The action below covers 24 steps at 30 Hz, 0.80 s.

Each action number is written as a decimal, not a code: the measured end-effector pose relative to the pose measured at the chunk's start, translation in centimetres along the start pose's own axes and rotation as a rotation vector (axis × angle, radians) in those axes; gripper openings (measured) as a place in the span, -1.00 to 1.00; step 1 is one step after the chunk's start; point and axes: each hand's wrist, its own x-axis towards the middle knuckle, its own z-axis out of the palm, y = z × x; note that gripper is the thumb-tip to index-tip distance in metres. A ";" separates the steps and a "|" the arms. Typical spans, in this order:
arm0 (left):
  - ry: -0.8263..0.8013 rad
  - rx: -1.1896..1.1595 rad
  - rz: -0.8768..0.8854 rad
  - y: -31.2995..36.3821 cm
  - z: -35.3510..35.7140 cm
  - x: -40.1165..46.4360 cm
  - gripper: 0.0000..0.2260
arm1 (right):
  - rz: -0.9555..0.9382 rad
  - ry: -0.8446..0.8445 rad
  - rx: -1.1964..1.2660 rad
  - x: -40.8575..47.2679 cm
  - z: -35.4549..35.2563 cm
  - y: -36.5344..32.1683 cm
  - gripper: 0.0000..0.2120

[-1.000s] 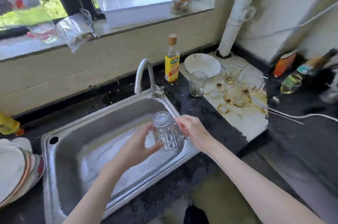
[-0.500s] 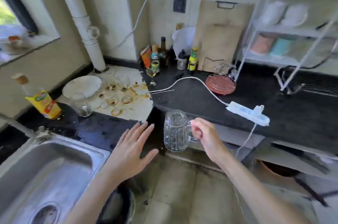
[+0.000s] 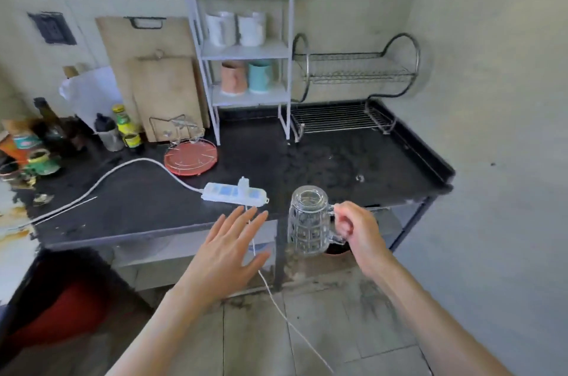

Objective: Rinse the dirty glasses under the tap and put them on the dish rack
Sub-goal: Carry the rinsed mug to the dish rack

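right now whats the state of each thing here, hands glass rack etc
glass mug: upside down, held in the air by its handle
right hand: grips the mug's handle
left hand: open, fingers spread, holds nothing
dish rack: both tiers bare
power strip: on the counter, one plug in it
white shelf: four cups on it

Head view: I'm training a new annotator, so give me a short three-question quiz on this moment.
1. True or false: the glass mug is held upside down.
2. Which hand grips the mug's handle? A) left hand B) right hand C) both
3. Fill in: the wire dish rack stands to the ___ of the white shelf unit, as the camera sees it.

Key
1. True: its thick base faces up and its mouth faces down.
2. B: the right hand holds the handle; the left is open beside it, holding nothing.
3. right
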 end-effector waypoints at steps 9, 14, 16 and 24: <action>-0.108 -0.011 0.092 2.4 4.8 13.6 -0.44 | 0.169 0.236 -0.026 10.6 -8.0 0.1 -0.76; -0.166 -0.177 0.046 -0.1 8.8 22.0 -0.09 | 0.192 0.311 -0.068 19.0 -8.9 0.1 -0.71; -0.223 -0.185 0.005 -1.2 9.5 25.7 -0.10 | 0.219 0.328 -0.083 23.1 -8.9 -0.4 -0.69; -0.352 -0.117 -0.061 -4.1 11.7 37.7 -0.45 | 0.256 0.307 -0.169 36.8 -7.8 -2.3 -0.71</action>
